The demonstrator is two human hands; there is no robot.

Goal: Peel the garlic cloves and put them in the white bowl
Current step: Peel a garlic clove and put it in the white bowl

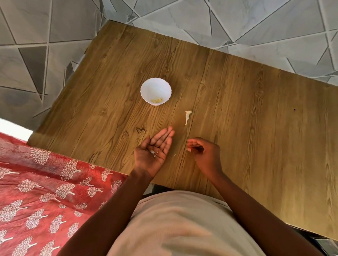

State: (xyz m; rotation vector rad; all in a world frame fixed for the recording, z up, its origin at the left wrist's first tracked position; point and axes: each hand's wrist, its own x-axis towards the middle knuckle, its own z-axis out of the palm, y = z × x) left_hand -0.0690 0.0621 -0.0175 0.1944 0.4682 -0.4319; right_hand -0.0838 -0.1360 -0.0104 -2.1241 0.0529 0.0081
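Left hand (154, 147) lies palm-up over the wood-grain desk (241, 124), fingers straight, small white bits of garlic skin (153, 153) resting in the palm. Right hand (202, 151) hovers just beside it, fingers curled, thumb & forefinger pinched together; whether they hold anything can't be told. Beyond the hands, a bare pale garlic stem w/ papery skin (187, 116) lies on the desk. Farther off, a small white scalloped bowl (156, 90) holds a few peeled yellowish garlic cloves (157, 100). No writing visible.
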